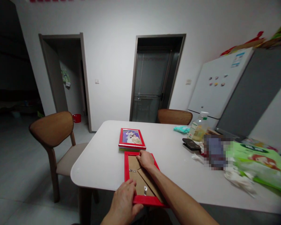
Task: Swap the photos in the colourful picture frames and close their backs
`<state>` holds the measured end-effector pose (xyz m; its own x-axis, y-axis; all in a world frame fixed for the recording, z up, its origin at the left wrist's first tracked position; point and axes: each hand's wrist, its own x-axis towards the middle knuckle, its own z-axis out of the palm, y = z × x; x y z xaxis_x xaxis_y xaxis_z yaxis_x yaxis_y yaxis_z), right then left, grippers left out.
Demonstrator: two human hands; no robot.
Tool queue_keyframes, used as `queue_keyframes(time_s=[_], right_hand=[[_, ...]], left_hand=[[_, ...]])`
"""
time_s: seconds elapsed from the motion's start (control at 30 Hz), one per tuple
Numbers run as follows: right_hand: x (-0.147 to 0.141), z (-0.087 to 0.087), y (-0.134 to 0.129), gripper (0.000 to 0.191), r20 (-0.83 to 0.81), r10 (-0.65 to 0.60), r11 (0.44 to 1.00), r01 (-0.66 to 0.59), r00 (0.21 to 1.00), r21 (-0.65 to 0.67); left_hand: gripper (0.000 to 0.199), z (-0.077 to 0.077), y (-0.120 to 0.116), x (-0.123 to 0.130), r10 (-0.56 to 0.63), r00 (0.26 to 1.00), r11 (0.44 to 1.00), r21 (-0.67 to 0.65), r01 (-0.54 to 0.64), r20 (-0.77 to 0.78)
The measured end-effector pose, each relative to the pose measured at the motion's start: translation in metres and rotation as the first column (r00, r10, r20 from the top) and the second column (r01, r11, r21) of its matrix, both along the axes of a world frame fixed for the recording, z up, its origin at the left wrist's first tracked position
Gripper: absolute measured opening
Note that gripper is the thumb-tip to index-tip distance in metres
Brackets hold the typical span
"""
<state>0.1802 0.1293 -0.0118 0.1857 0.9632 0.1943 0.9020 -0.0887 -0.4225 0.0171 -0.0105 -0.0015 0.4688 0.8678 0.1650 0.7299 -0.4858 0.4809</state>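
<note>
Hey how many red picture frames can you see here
2: a face-down frame in the left hand, and a face-up frame just beyond it. More may be hidden beneath the second.

No txt readable for certain. Green pack point(271, 161), R side of table point(100, 156): dk-green oval label point(255, 147) w/ pale chars, too blurred to read. Fridge point(213, 65), upper door: blue-&-white sticker point(238, 59), print too small, illeg. Clear btl point(201, 132) w/ white cap: pale label point(193, 128) on side, wording illeg.; sm green patch point(204, 118) nr neck, can't tell if brand mark. Framed photo point(131, 137): any print too tiny. Red shapes point(51, 1), top L, cut off; can't tell if lettering.
</note>
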Motion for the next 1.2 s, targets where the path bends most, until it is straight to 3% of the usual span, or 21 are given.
queue_keyframes(time_s=[0.17, 0.33, 0.43, 0.5, 0.53, 0.6, 0.63, 0.7, 0.8, 0.87, 0.93, 1.0, 1.07, 1.13, 1.2], right_hand=[[0.008, 0.009, -0.004, 0.025, -0.086, 0.055, 0.996, -0.049, 0.995, 0.070], [0.030, 0.017, -0.032, 0.025, -0.183, 0.167, 0.976, -0.136, 0.969, 0.168], [0.046, 0.012, -0.054, 0.024, -0.272, 0.172, 0.968, -0.111, 0.947, 0.224], [0.057, 0.007, -0.068, 0.026, -0.447, 0.150, 0.967, -0.037, 0.882, 0.253], [0.062, 0.006, -0.075, 0.028, -0.566, 0.124, 0.968, 0.024, 0.815, 0.248], [0.067, 0.006, -0.089, 0.034, -0.790, 0.056, 0.977, 0.130, 0.610, 0.170], [0.065, 0.007, -0.096, 0.036, -0.871, 0.035, 0.984, 0.136, 0.490, 0.116], [0.054, 0.010, -0.110, 0.038, -0.965, 0.037, 0.998, 0.033, 0.260, 0.047], [0.022, 0.012, -0.125, 0.039, -0.999, 0.050, 0.984, -0.174, -0.002, 0.049], [0.004, 0.012, -0.128, 0.038, -0.988, 0.078, 0.986, -0.137, -0.136, 0.096], [0.000, 0.011, -0.126, 0.043, -0.967, 0.158, 0.987, -0.001, -0.202, 0.162], [0.016, 0.011, -0.122, 0.055, -0.966, 0.186, 0.979, 0.118, -0.178, 0.167], [0.048, 0.013, -0.119, 0.066, -0.992, 0.096, 0.981, 0.173, -0.076, 0.082], [0.090, 0.017, -0.116, 0.070, -0.995, -0.033, 0.978, 0.209, 0.094, -0.012], [0.130, 0.021, -0.112, 0.065, -0.935, -0.131, 0.974, 0.220, 0.331, -0.059]], left_hand=[[0.061, 0.000, -0.001, -0.005, -0.004, 0.998, 1.000, -0.029, 0.002, -0.068], [0.058, 0.005, 0.000, 0.013, -0.128, 0.987, 0.992, 0.005, 0.129, -0.102], [0.050, 0.000, 0.000, 0.031, -0.179, 0.976, 0.984, 0.000, 0.180, -0.124], [0.043, -0.006, 0.001, 0.037, -0.161, 0.982, 0.987, 0.009, 0.163, -0.101], [0.043, -0.008, 0.001, 0.038, -0.148, 0.986, 0.989, 0.021, 0.149, -0.072], [0.049, -0.007, 0.000, 0.035, -0.141, 0.990, 0.989, 0.045, 0.140, 0.027], [0.053, -0.004, -0.001, 0.033, -0.142, 0.984, 0.989, 0.060, 0.136, 0.106], [0.051, 0.007, -0.005, 0.031, -0.140, 0.932, 0.989, 0.083, 0.119, 0.333], [0.027, 0.029, -0.012, 0.040, -0.080, 0.689, 0.995, 0.018, 0.096, 0.721], [0.018, 0.041, -0.015, 0.049, 0.005, 0.486, 0.986, -0.085, 0.142, 0.874], [0.026, 0.050, -0.014, 0.056, 0.077, 0.324, 0.966, -0.150, 0.208, 0.943], [0.044, 0.056, -0.007, 0.059, 0.119, 0.215, 0.954, -0.172, 0.246, 0.969], [0.053, 0.058, 0.003, 0.062, 0.129, 0.195, 0.941, -0.182, 0.285, 0.972], [0.048, 0.051, 0.013, 0.069, 0.112, 0.260, 0.922, -0.198, 0.333, 0.959], [0.038, 0.038, 0.017, 0.080, 0.080, 0.355, 0.906, -0.216, 0.364, 0.931]])
